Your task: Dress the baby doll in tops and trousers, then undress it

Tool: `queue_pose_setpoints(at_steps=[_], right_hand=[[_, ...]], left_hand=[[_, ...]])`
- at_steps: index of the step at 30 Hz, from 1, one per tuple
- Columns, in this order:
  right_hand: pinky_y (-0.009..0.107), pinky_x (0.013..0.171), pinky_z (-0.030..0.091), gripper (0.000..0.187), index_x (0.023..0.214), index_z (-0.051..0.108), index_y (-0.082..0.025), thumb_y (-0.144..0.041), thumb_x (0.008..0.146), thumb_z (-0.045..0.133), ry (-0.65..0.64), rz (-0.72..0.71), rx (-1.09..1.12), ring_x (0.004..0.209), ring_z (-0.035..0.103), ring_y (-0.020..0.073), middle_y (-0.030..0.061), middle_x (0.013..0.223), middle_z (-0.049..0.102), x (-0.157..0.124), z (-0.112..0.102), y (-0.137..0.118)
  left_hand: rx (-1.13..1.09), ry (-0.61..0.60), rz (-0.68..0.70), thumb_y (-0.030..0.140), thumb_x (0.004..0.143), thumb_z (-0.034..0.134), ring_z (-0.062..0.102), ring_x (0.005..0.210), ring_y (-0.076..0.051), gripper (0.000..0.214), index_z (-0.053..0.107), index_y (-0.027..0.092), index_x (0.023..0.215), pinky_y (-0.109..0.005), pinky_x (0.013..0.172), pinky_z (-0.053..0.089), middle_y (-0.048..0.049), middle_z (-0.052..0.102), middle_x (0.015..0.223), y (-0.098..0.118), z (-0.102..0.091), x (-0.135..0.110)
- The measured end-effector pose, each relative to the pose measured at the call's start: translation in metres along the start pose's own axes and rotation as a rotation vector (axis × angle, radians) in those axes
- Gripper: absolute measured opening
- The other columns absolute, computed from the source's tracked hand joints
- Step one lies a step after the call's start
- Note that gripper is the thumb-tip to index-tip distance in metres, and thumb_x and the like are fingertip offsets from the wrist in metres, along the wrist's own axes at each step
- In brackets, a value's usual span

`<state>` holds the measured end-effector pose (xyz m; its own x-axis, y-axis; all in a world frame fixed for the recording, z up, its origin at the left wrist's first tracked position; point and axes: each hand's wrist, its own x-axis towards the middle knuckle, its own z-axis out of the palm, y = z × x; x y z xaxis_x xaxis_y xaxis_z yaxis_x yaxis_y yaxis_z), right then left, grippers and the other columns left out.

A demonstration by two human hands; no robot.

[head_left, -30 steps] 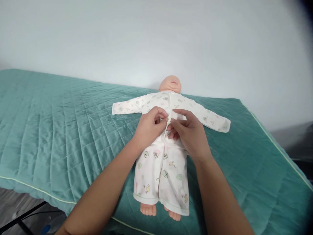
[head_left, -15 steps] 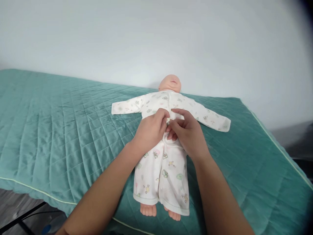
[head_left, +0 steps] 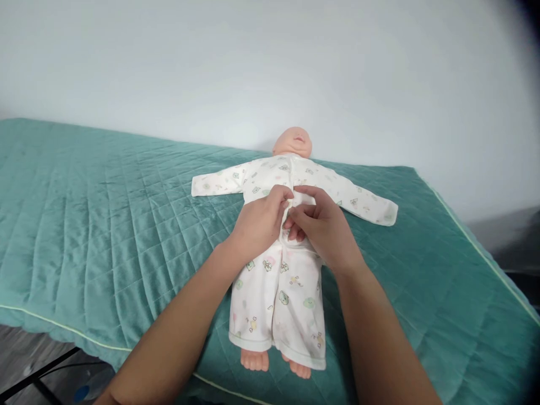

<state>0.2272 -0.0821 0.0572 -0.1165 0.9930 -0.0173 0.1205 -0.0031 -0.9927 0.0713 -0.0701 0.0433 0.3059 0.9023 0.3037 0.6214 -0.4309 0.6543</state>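
Observation:
A baby doll (head_left: 292, 140) lies on its back on a teal quilted bed (head_left: 105, 225), dressed in a white printed romper (head_left: 278, 298) with both sleeves spread out sideways. Its bare feet (head_left: 274, 363) stick out at the near edge. My left hand (head_left: 259, 222) and my right hand (head_left: 323, 225) meet over the doll's belly. Both pinch the romper's front closure, fingers curled and pressed together on the fabric edges. The closure itself is hidden under my fingertips.
A plain white wall (head_left: 270, 67) rises behind the bed. The bed's near edge has a pale piping line (head_left: 63, 323). Dark floor and a black frame bar (head_left: 37, 374) show at the lower left. The bed's right edge drops off near a dark area (head_left: 514, 247).
Both hands have stayed pinched on the romper's front, shifting only slightly up along the closure. The doll has not moved.

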Motion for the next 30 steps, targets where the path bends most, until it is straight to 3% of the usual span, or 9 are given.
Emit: queue_pose_setpoints(at_steps=[7, 16, 22, 30], right_hand=[[0.025, 0.051, 0.048, 0.041, 0.124, 0.053, -0.026, -0.026, 0.084, 0.063, 0.012, 0.005, -0.016, 0.052, 0.062, 0.0127, -0.0059, 0.066, 0.066, 0.0000, 0.0011, 0.0005], [0.025, 0.052, 0.045, 0.042, 0.124, 0.053, -0.026, -0.024, 0.082, 0.059, -0.007, -0.010, 0.064, 0.052, 0.061, 0.0120, -0.0083, 0.064, 0.062, -0.0025, 0.0025, 0.0003], [0.024, 0.052, 0.044, 0.040, 0.122, 0.055, -0.025, -0.024, 0.082, 0.059, 0.027, 0.007, 0.090, 0.051, 0.061, 0.0114, -0.0077, 0.065, 0.063, -0.0032, 0.0039, -0.0017], [0.024, 0.051, 0.043, 0.041, 0.123, 0.055, -0.025, -0.029, 0.083, 0.063, 0.046, 0.009, 0.087, 0.050, 0.060, 0.0115, -0.0071, 0.066, 0.064, -0.0033, 0.0053, -0.0034]], left_hand=[[-0.022, -0.014, 0.007, 0.022, 0.100, 0.034, 0.065, 0.077, -0.017, 0.024, 0.045, 0.025, 0.122, -0.030, 0.074, 0.043, 0.0040, 0.068, 0.079, 0.0027, -0.0004, 0.0001], [-0.133, 0.037, -0.040, 0.019, 0.094, 0.042, 0.058, 0.067, -0.013, 0.025, 0.048, 0.025, 0.117, -0.028, 0.068, 0.041, 0.0060, 0.063, 0.075, 0.0053, 0.0021, 0.0012], [-0.122, 0.126, -0.052, 0.021, 0.094, 0.045, 0.061, 0.070, -0.013, 0.025, 0.053, 0.025, 0.117, -0.029, 0.070, 0.044, 0.0038, 0.068, 0.084, 0.0055, 0.0064, -0.0001], [-0.298, 0.177, -0.075, 0.016, 0.090, 0.053, 0.064, 0.072, -0.010, 0.025, 0.058, 0.024, 0.113, -0.026, 0.073, 0.049, 0.0026, 0.070, 0.090, 0.0057, 0.0058, 0.0015]])
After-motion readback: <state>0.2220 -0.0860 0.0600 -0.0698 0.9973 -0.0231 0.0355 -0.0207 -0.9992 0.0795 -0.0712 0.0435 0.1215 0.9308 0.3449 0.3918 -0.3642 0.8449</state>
